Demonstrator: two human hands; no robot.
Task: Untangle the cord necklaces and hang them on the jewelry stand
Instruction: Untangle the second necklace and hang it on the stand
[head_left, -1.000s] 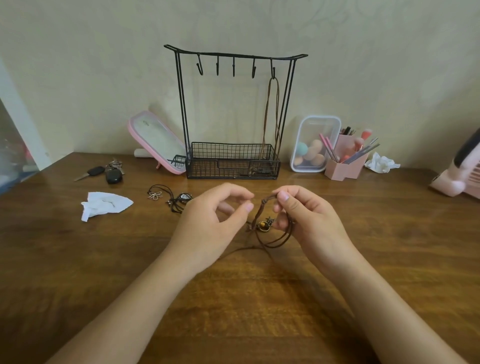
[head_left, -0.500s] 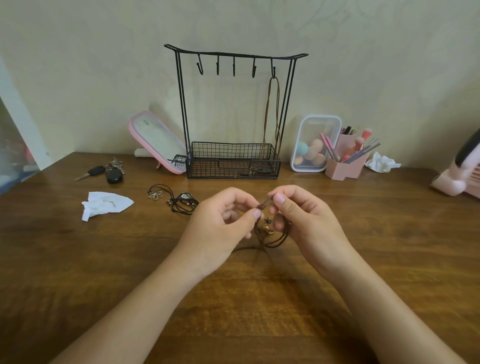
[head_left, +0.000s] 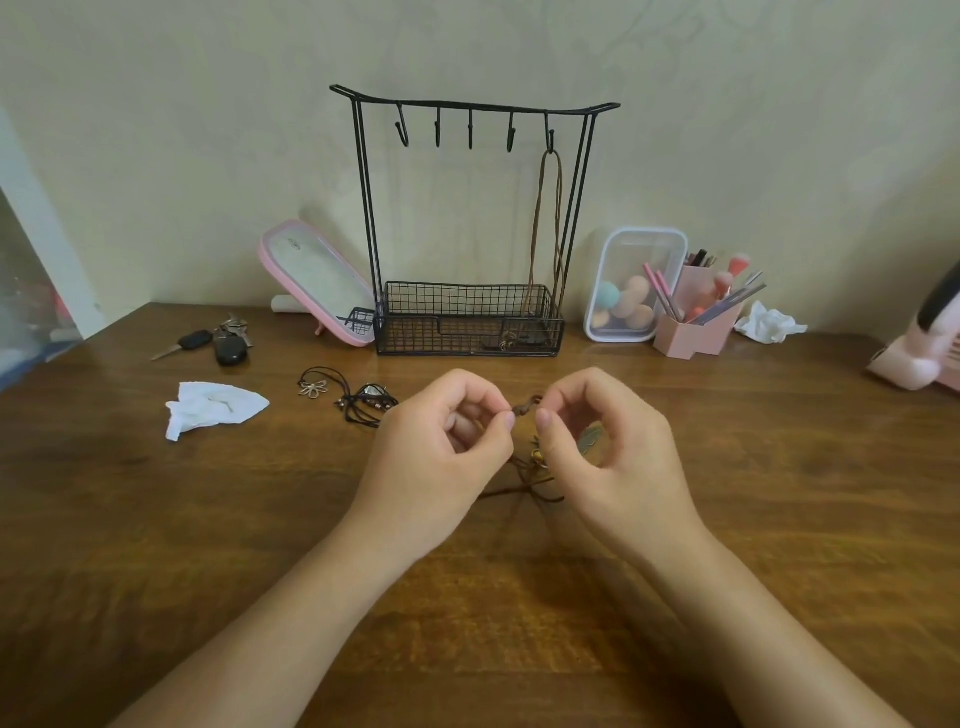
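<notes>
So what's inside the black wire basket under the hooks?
The hanging brown cord necklace drops into the wire basket, and its small pendant rests on the bottom. Dark shapes lie beside it, but the mesh hides what they are.

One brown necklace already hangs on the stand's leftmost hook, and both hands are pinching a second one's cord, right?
No. The head view shows the hung necklace on the stand's rightmost hook, not the leftmost. The left hand and right hand do pinch a second one's cord.
</notes>
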